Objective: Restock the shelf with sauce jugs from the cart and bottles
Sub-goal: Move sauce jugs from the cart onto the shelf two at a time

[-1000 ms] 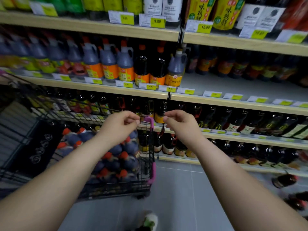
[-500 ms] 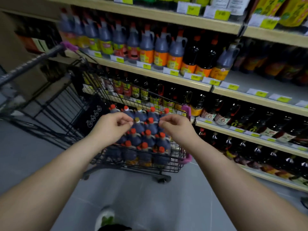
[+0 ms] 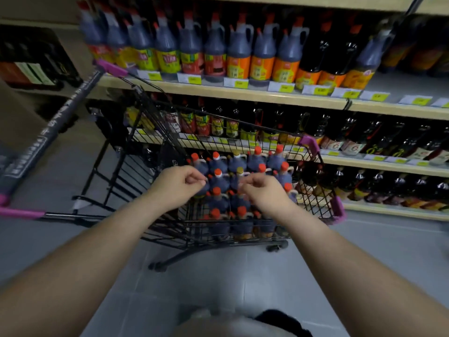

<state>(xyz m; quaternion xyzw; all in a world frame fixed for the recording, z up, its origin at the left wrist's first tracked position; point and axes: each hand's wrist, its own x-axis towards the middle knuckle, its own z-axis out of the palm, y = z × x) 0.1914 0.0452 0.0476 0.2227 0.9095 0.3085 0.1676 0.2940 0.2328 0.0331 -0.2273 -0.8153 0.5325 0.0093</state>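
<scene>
Dark plastic sauce jugs with red caps (image 3: 218, 183) stand packed upright inside the black wire cart (image 3: 309, 143). Left hand (image 3: 177, 187) and right hand (image 3: 266, 194) hover over them, fingers curled, empty; likely poised for handles. Beige wooden shelf (image 3: 243, 93) is just behind the cart.

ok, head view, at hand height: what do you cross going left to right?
cart handle → left hand → red-capped jug between the hands → right hand → cart's purple corner guard → dark bottles on the low shelf
</scene>
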